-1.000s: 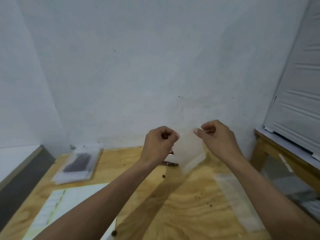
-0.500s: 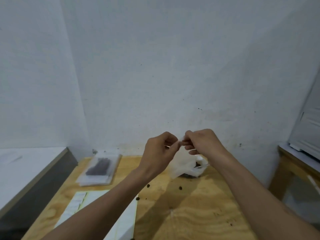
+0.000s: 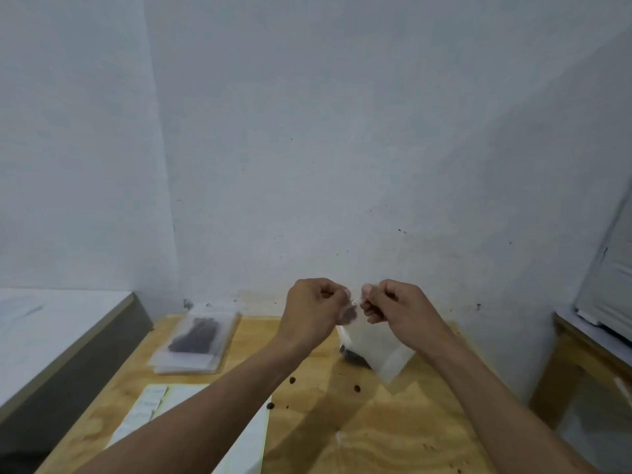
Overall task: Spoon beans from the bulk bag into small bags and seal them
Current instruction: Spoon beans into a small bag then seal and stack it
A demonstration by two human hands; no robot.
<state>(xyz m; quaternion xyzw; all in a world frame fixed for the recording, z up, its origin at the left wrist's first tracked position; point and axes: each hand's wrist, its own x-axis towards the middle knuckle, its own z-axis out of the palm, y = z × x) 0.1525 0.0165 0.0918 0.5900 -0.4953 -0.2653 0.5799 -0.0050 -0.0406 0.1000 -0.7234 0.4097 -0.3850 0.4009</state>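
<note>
Both the left hand [image 3: 313, 311] and the right hand [image 3: 396, 307] pinch the top edge of a small bag [image 3: 376, 347], held above the bench [image 3: 376, 436]. Filled bags [image 3: 195, 336] lie stacked at its far left corner.

Pale blue-grey wall [image 3: 342, 131] is filling the upper field, speckled with dark marks. Plywood table [image 3: 376, 439] is lying at 6 o'clock. White counter [image 3: 51, 336] is sitting at 9 o'clock; wooden stand [image 3: 574, 364] at 3 o'clock.

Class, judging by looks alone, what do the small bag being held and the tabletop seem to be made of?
Small bag: thin, cloudy see-through plastic, probably; it hangs limp and creased.
Tabletop: bare plywood, likely; pale, matte, swirling grain showing.
</note>
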